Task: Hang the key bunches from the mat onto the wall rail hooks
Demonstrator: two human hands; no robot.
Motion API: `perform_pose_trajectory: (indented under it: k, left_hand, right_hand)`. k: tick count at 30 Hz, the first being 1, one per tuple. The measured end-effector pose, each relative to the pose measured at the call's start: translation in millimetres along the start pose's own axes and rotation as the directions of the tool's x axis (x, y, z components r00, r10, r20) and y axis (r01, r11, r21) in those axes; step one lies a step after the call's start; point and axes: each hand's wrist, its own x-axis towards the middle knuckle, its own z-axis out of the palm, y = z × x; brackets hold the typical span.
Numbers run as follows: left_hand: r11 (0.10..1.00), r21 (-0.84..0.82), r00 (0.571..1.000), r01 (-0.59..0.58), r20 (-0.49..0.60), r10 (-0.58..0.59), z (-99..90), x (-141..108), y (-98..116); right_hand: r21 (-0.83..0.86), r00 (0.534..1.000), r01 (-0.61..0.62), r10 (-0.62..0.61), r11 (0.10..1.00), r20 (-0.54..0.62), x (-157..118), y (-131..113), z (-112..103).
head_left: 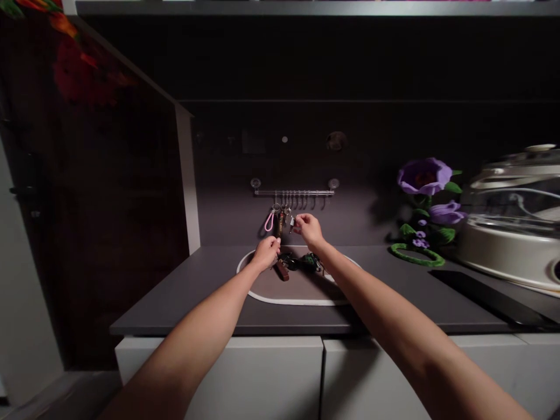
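My right hand (309,229) is closed in a pinch on a small key (292,223), just below the hooks of the wall rail (295,192). Lower and to the left, my left hand (268,252) is closed with fingertips together; what it holds, if anything, I cannot make out. Its fingertips are near the lower end of a dark patterned strap (280,223) hanging from the rail. A pink loop keyring (269,221) hangs left of that strap. Beneath the hands, a brown fob (282,270) and dark keyrings (310,262) lie on a white-rimmed oval tray (297,301).
The tray stands on a dark countertop (196,291) above white cabinets (262,373). To the right are purple crocheted flowers (424,177), a cream appliance with a clear cover (507,251) and a flat black object (485,297). A shelf edge (306,8) runs overhead.
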Motion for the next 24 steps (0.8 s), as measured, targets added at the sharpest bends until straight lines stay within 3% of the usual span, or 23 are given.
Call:
perform_pose_trajectory:
  k: [5, 13, 24]
  left_hand:
    - [0.999, 0.048, 1.000, -0.019, -0.007, 0.019, 1.2, 2, -4]
    - [0.998, 0.050, 1.000, -0.025, 0.009, 0.025, 1.0, 2, -3]
    - [0.999, -0.031, 0.999, 0.030, 0.017, -0.030, 0.5, 1, 0]
  right_hand:
    - [-0.082, 0.997, 0.045, -0.050, 0.996, -0.062, 32, -11, 5]
    - [-0.336, 0.979, 0.117, -0.166, 0.934, -0.120, 77, 6, 14]
    - [-0.290, 0.980, 0.027, -0.083, 0.957, -0.183, 80, 8, 23]
